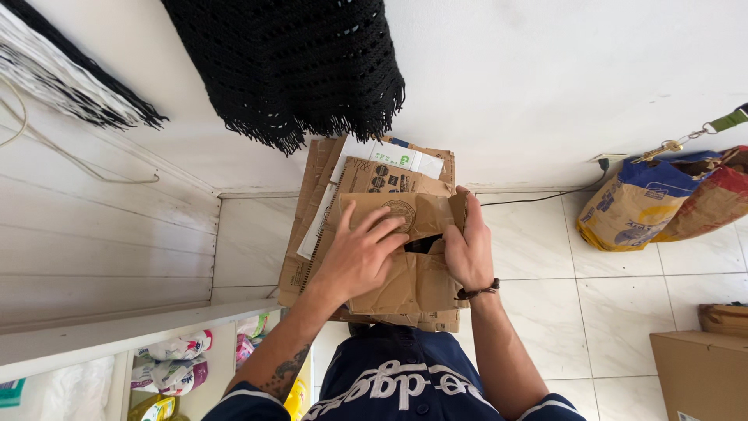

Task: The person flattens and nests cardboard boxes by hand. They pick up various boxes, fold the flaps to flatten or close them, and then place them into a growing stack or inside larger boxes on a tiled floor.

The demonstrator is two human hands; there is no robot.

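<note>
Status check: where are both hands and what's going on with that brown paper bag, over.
Left hand flat on brown paper bag. Right hand grips the bag's right edge. Bag rests on the stack of flattened cardboard against the wall. Nothing blocking.

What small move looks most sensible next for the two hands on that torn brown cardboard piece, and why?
Probably press the torn cardboard piece flat against the cardboard stack leaning on the wall. The left hand lies spread on its face, the right hand grips its right edge, and a dark gap gapes between them, so the piece is still buckled and creased rather than lying flush.
</note>
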